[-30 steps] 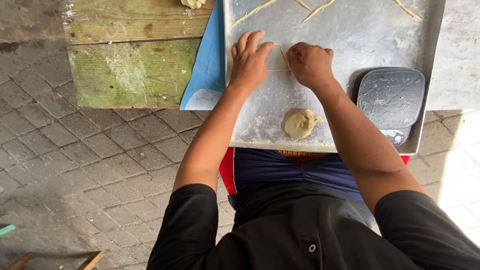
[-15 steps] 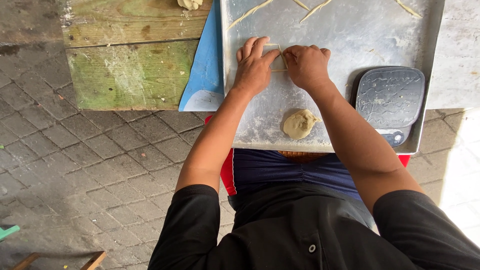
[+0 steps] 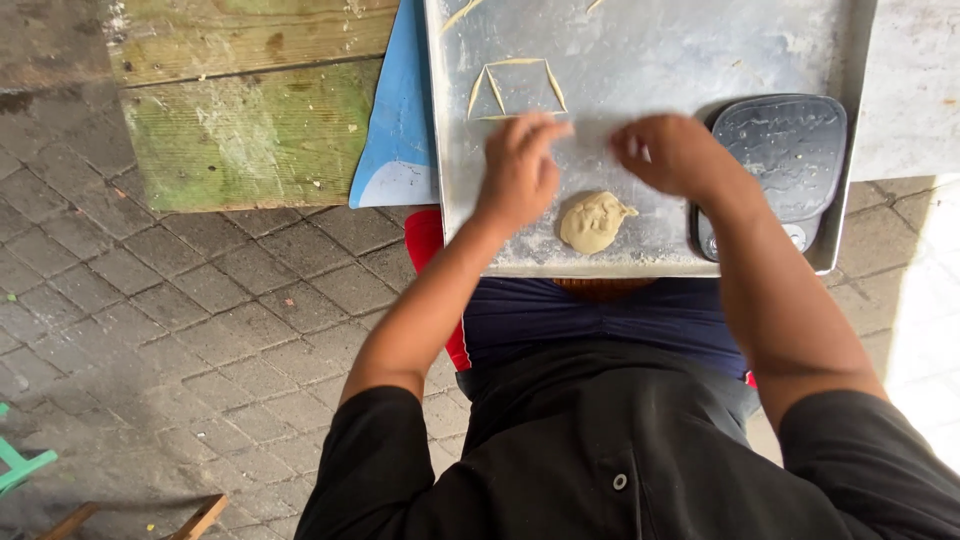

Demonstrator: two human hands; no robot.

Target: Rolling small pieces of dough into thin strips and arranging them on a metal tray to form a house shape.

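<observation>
Over the metal tray (image 3: 650,40), both hands now sit nearer the tray's close edge than they did a second ago, when they were pressed side by side on a thin strand of dough. The view has also shifted, so part of that change may be the head moving. What shows now, beyond the left hand (image 3: 520,170), is a figure of thin dough strips (image 3: 515,90): a four-sided outline with slanting sides and one extra strip inside it. My reading is that the rolled strand has been laid down and shaped, and the hands have come off it.

That figure's long axis runs across the tray, side to side, with its wider base toward the person and its narrower top edge away. More strip ends show at the tray's far edge.

Left hand hovers just short of the figure, fingers held loosely together and pointing away; they pinch nothing I can see. Right hand (image 3: 675,155) is blurred, fingers curled inward; whether it holds anything I cannot tell. Between the hands, closer to the near edge, lies a dough lump (image 3: 592,220). A dark lid (image 3: 785,160) rests on the tray beside the right hand.
</observation>
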